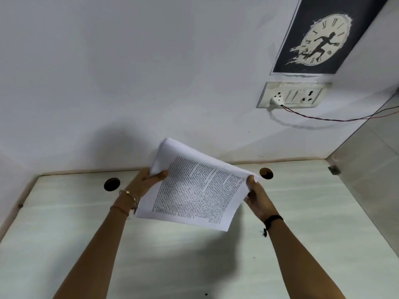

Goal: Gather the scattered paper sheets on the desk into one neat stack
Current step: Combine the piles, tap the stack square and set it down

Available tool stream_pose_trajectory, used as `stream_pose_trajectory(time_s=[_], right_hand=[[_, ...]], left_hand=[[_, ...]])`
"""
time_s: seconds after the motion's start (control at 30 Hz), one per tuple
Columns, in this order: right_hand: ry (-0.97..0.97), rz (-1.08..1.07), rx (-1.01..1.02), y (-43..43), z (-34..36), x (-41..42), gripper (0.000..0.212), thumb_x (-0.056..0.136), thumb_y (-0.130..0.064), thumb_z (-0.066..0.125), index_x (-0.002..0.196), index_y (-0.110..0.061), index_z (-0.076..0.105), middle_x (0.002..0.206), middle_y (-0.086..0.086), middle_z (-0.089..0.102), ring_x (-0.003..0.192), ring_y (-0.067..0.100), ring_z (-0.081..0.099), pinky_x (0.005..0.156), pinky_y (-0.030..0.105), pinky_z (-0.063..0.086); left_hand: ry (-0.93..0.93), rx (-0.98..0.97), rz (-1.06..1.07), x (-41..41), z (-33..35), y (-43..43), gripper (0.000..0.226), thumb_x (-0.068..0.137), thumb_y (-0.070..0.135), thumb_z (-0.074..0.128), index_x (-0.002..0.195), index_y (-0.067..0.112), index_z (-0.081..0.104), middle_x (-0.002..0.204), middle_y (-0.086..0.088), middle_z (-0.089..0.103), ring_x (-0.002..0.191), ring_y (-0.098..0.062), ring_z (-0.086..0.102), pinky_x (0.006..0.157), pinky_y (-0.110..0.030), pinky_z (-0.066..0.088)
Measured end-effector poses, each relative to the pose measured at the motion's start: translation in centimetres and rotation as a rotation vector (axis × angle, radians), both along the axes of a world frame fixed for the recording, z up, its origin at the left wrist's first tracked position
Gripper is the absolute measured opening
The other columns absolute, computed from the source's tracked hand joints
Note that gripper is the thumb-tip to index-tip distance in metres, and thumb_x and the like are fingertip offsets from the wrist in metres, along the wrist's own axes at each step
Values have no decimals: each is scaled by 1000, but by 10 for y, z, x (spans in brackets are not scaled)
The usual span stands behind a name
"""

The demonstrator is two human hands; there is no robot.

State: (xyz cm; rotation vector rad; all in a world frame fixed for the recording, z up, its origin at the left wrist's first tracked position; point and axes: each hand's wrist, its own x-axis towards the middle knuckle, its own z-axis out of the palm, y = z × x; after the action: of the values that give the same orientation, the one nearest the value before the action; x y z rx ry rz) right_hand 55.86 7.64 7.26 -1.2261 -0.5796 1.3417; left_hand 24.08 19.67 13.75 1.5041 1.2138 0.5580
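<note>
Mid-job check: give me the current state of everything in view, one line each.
Paper sheets: gathered in one bundle, held above the desk, far edge curled.
Left hand: gripping the bundle's left edge.
Right hand: gripping the bundle's right edge.
Desk: no loose sheets visible.
Plug: inserted in the wall socket.

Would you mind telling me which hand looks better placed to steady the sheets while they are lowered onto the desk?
Left, probably. The left hand grips the paper stack at its far corner, where the sheets curl loose. The right hand only pinches one side edge. The desk lies below.
</note>
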Motion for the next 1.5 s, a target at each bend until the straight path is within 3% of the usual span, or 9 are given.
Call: stream_pose_trajectory(time_s=[0.4, 0.57, 0.7, 0.9, 1.03, 1.2, 1.3, 1.4, 1.5], right_hand=[[-116, 28, -75, 5, -3, -22, 37, 83, 0, 67, 119, -5, 61, 117, 11, 69, 108, 30, 65, 85, 38, 56], [-190, -92, -49, 14, 9, -39, 26, 77, 4, 71, 100, -6, 69, 97, 9, 74, 87, 27, 69, 71, 35, 57], [-244, -150, 21, 15, 12, -41, 26, 76, 2, 73, 100, -7, 69, 97, 10, 72, 88, 26, 68, 75, 36, 58], [-279, -102, -27, 3, -33, -41, 37, 74, -4, 78, 96, -32, 67, 93, -12, 73, 86, 7, 68, 72, 20, 56], [-286, -11, -99, -2, -61, -46, 39, 77, -9, 78, 102, -34, 63, 101, -16, 70, 90, -3, 66, 74, 15, 52], [-288, -39, -59, 10, -55, -48, 29, 79, -6, 75, 99, -26, 69, 103, -2, 73, 96, 10, 69, 89, 32, 54], [-276, -76, -8, 12, -43, -44, 27, 80, -7, 74, 98, -27, 70, 103, -2, 74, 98, 13, 69, 88, 28, 55], [-260, -49, -32, 8, -52, -38, 25, 79, -10, 75, 100, -23, 71, 100, -5, 74, 96, 14, 69, 83, 23, 56], [-301, 44, -126, -4, -81, -35, 46, 73, -19, 82, 115, -20, 65, 111, -1, 71, 105, 16, 66, 86, 26, 54]], left_hand=[[-164, 72, 228, 10, -43, -29, 95, 38, 90, 56, 93, 13, 61, 85, -11, 65, 77, -24, 61, 72, -35, 52], [-183, 4, 373, 21, -61, -40, 64, 46, 82, 57, 77, 26, 57, 84, -13, 60, 81, -23, 56, 73, -37, 44], [-159, 28, 353, 18, -64, -36, 92, 38, 92, 52, 87, 15, 59, 82, -9, 60, 73, -21, 56, 70, -32, 46], [-95, -47, 323, 8, -112, -43, 22, 70, 40, 75, 82, 26, 62, 73, 5, 65, 79, -15, 59, 68, -25, 47], [-74, -75, 366, 13, -146, -57, 40, 78, 15, 70, 112, 19, 51, 77, 31, 65, 69, 24, 57, 63, 4, 42], [-140, -88, 465, 21, -137, -50, 25, 87, 11, 61, 110, 14, 57, 84, 13, 59, 88, -10, 60, 69, -7, 47], [-171, -80, 440, 14, -128, -45, 20, 81, 24, 68, 100, 19, 63, 81, 17, 67, 74, 12, 63, 80, -22, 50], [-134, -120, 407, 10, -133, -50, 69, 48, 63, 78, 99, 19, 63, 87, 12, 71, 83, 0, 65, 65, -4, 49], [-9, -179, 418, 16, -145, -62, 78, 59, 43, 81, 120, 2, 56, 117, -14, 63, 101, -15, 56, 66, -4, 45]])
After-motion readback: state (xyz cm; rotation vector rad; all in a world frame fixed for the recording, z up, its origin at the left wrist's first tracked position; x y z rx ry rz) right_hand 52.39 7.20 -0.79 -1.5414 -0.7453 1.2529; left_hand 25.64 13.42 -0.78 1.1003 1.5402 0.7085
